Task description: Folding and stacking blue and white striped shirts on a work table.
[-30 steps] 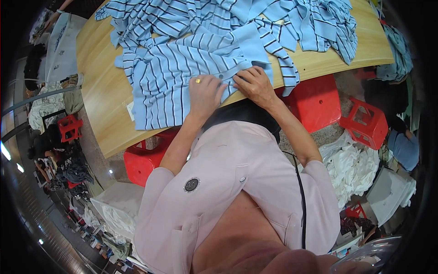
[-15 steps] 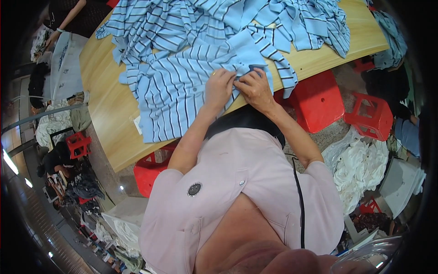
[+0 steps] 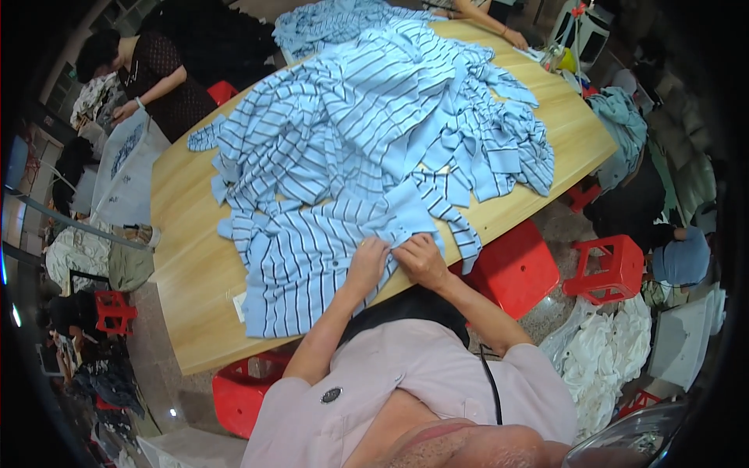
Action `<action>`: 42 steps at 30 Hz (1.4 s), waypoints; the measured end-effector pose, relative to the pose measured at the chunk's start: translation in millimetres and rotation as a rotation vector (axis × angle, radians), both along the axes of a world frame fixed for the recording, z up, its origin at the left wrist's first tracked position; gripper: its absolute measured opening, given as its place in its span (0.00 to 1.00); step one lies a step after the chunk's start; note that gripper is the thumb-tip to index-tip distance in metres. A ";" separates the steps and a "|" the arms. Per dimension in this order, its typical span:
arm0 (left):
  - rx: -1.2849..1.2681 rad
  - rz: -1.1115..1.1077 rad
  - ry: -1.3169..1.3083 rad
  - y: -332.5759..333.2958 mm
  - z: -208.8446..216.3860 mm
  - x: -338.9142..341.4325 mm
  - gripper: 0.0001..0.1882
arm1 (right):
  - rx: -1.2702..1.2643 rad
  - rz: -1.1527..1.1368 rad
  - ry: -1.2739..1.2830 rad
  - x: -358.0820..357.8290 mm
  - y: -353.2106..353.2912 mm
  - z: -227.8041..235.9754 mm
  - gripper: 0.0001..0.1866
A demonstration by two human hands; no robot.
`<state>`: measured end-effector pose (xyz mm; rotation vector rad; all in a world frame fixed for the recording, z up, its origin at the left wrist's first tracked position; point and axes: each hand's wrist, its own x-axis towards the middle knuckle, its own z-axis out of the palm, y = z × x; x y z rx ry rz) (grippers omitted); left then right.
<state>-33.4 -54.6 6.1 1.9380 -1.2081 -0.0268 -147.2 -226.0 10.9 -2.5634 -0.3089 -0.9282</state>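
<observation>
A light blue knit garment [image 3: 296,269] with dark and white stripes lies along the near edge of the table. Small buttons show along its plain front band. My left hand [image 3: 368,265] pinches the edge of that band, fingers bent and pressed together. Right beside it, my right hand [image 3: 421,259] is closed on the same band, its fingertips almost meeting those of the left. The fingers hide the bit of cloth or button between them. A striped sleeve [image 3: 452,214] stretches out past my right hand.
A big heap of matching striped garments [image 3: 367,101] covers much of the wooden table [image 3: 187,273]. Red stools [image 3: 515,269] stand by its near edge. White cloth [image 3: 605,366] lies in plastic at the right. Another person [image 3: 160,78] works at the far left.
The view has tilted up, so the far side of the table and the whole heap now show. Both hands stay on the garment's front band, with the fingers slightly shifted.
</observation>
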 end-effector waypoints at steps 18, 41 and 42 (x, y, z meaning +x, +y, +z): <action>0.051 -0.009 0.428 0.8 3.8 11.9 0.12 | -0.082 0.039 -0.052 1.2 -0.5 -7.1 0.11; 0.031 -0.051 0.464 0.1 21.0 7.2 0.09 | -0.005 -0.012 -0.032 -8.0 -2.8 4.6 0.13; 0.032 -0.048 0.441 1.8 19.7 8.7 0.09 | 0.003 -0.009 -0.034 -6.5 -1.5 5.5 0.13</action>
